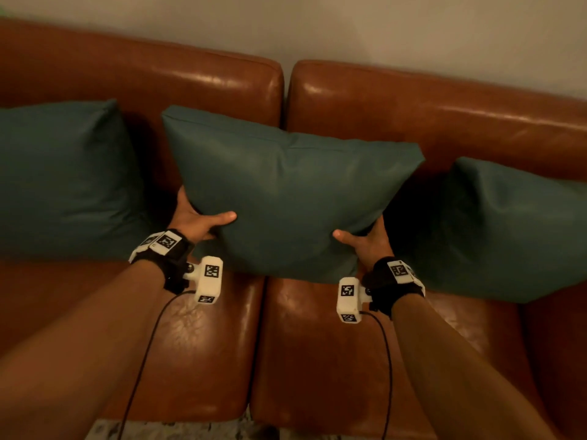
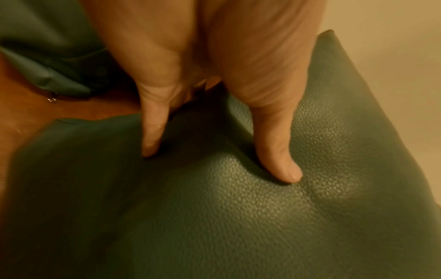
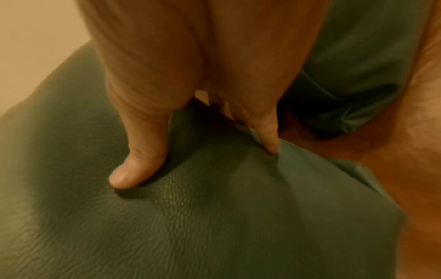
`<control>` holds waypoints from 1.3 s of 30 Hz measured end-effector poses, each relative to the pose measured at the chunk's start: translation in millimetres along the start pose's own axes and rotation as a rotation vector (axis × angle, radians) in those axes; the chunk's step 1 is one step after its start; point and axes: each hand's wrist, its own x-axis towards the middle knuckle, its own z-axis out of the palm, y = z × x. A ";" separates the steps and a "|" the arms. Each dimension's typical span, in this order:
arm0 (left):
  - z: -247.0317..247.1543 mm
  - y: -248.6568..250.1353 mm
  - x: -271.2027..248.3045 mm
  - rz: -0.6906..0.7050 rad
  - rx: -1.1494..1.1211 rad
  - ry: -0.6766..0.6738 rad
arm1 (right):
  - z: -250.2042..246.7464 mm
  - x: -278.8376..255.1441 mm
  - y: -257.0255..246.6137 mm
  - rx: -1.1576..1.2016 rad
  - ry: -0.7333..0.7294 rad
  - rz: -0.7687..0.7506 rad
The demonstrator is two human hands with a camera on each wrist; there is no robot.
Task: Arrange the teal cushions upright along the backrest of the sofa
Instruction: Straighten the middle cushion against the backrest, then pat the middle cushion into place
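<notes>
Three teal cushions are on the brown leather sofa. The middle cushion (image 1: 286, 198) stands tilted back against the backrest (image 1: 413, 109), over the gap between the two seats. My left hand (image 1: 200, 222) grips its lower left edge, thumb on the front face and fingers behind. My right hand (image 1: 365, 239) grips its lower right edge the same way. In the wrist views each thumb presses into the grained cover (image 2: 238, 226) (image 3: 190, 226). The left cushion (image 1: 60, 176) and the right cushion (image 1: 508, 230) lean upright on the backrest at either side.
A pale wall (image 1: 349, 27) rises behind the sofa. The brown seat cushions (image 1: 206, 344) lie in front of the teal cushions. Black cables run from both wrist cameras down over the seat. A strip of speckled floor (image 1: 190, 430) shows at the sofa's front edge.
</notes>
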 end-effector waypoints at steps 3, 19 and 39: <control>-1.6 -0.3 2.0 -0.015 0.004 0.039 | 6.9 -0.5 1.6 -0.035 -0.028 -0.013; -4.6 -2.4 15.5 -0.083 0.054 0.110 | 18.9 33.9 16.2 -0.245 0.035 -0.020; -88.5 -5.7 -27.0 -0.117 0.128 0.106 | 160.2 -74.4 -68.0 -0.611 0.070 -0.344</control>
